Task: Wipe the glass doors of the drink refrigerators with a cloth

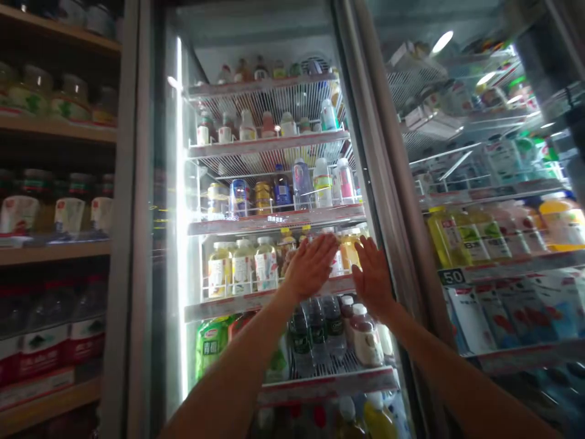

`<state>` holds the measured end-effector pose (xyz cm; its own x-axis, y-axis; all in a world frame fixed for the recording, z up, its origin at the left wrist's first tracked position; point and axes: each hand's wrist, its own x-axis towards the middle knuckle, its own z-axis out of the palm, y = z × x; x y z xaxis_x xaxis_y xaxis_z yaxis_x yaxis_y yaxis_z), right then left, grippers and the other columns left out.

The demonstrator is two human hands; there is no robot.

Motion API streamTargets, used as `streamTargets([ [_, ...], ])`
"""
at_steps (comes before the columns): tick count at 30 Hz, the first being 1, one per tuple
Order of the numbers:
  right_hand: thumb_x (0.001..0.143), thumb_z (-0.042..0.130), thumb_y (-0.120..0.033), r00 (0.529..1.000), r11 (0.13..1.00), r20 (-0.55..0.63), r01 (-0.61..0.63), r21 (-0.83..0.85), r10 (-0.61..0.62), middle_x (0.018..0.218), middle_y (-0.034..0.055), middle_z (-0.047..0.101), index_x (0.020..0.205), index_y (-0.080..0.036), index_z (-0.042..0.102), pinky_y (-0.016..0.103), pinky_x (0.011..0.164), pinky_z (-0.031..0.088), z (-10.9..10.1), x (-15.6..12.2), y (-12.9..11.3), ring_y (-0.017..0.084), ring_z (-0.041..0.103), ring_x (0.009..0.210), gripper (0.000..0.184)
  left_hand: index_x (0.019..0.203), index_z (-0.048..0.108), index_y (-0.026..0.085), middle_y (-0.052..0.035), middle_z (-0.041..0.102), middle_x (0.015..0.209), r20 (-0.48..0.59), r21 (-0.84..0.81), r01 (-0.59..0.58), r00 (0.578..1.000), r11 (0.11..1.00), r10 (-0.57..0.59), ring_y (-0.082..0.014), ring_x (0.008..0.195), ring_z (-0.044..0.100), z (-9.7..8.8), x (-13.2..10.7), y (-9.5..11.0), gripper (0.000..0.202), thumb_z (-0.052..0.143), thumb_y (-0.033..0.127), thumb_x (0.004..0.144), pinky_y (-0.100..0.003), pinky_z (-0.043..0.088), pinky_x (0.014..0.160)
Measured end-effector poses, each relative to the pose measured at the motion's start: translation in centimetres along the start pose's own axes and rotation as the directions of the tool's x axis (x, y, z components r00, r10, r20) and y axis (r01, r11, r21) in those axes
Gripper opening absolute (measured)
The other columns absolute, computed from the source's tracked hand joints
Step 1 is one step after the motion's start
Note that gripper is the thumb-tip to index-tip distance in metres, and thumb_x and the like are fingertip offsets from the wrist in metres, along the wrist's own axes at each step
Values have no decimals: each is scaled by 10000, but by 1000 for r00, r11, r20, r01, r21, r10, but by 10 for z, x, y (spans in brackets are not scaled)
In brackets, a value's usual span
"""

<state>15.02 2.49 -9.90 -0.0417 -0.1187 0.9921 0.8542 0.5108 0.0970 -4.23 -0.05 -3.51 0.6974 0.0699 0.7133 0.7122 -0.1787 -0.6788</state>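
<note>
A lit drinks fridge stands in front of me with its glass door [256,183] shut. My left hand [311,265] lies flat and open against the glass, fingers stretched up and to the right. My right hand [372,274] is pressed flat beside it, fingers up, close to the door's right frame [365,146]. Both hands are level with the third shelf [228,302], where pale yellow bottles [242,265] stand in a row. Neither hand holds anything.
Higher wire shelves carry small bottles and cans [274,192]. Dark bottles [320,329] and a green bottle [211,344] fill the lower shelf. A second fridge door [493,231] is at the right. Wooden shelves [55,250] with jars stand at the left.
</note>
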Motion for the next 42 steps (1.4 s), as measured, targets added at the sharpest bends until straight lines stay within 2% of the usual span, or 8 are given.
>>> streamTargets([
  [7, 917, 322, -293, 1000, 996, 3, 22, -87, -22, 1468, 105, 324, 1462, -227, 130, 495, 1095, 226, 10, 4, -10, 240, 206, 1390, 582, 1427, 249, 175, -111, 287, 1480, -236, -54, 674, 708, 737, -665, -265, 1386, 209, -15, -42, -60, 557, 333, 311, 894, -509, 202, 1105],
  [11, 918, 323, -289, 992, 992, 35, 119, -50, -117, 1464, 86, 339, 1465, -237, 93, 477, 1113, 203, 20, 15, -33, 214, 195, 1394, 595, 1418, 270, 212, -53, 293, 1485, -57, -17, 346, 936, 938, -346, -208, 1391, 200, -18, -45, -53, 537, 346, 292, 892, -435, 189, 1127],
  [14, 915, 342, -291, 991, 991, 51, 123, -53, -120, 1458, 94, 348, 1462, -219, 118, 483, 1118, 189, 26, 19, -43, 215, 183, 1397, 595, 1402, 305, 244, -31, 315, 1477, 10, -23, 280, 960, 960, -280, -197, 1385, 219, -27, -65, -75, 511, 338, 309, 896, -422, 182, 1130],
  [20, 906, 371, -302, 994, 993, 58, 99, -61, -96, 1452, 96, 359, 1451, -201, 180, 488, 1120, 179, 27, 17, -43, 224, 193, 1394, 586, 1397, 301, 86, -189, 289, 1465, -328, -90, 882, 413, 463, -850, -312, 1382, 201, -41, -125, -123, 564, 305, 335, 891, -546, 221, 1082],
  [26, 904, 352, -276, 991, 991, 15, 131, -28, -131, 1463, 78, 342, 1456, -221, 160, 482, 1110, 211, 27, 16, -40, 219, 223, 1386, 587, 1382, 352, 206, -59, 351, 1459, -20, -23, 427, 904, 904, -428, -212, 1380, 236, -35, -109, -91, 506, 328, 311, 887, -416, 201, 1126],
  [33, 909, 347, -302, 995, 994, 18, 99, -50, -98, 1445, 84, 373, 1444, -217, 214, 486, 1110, 211, 27, 16, -42, 229, 241, 1379, 557, 1384, 304, 36, -212, 288, 1459, -314, -76, 891, 405, 448, -859, -307, 1382, 202, -47, -153, -137, 582, 293, 330, 882, -532, 200, 1096],
  [39, 913, 330, -299, 992, 992, 13, 123, -41, -122, 1444, 87, 374, 1436, -209, 233, 478, 1109, 216, 26, 15, -40, 225, 245, 1378, 540, 1398, 312, 188, -63, 300, 1484, -57, -1, 396, 917, 918, -395, -205, 1395, 184, -25, -85, -61, 516, 322, 326, 901, -428, 206, 1124],
  [42, 908, 349, -281, 989, 989, -12, 146, -32, -146, 1434, 95, 389, 1435, -201, 237, 467, 1106, 227, 26, 14, -39, 222, 258, 1373, 545, 1399, 308, 231, -29, 308, 1482, 2, 2, 258, 966, 966, -258, -182, 1392, 195, -25, -82, -61, 503, 325, 325, 906, -415, 189, 1132],
])
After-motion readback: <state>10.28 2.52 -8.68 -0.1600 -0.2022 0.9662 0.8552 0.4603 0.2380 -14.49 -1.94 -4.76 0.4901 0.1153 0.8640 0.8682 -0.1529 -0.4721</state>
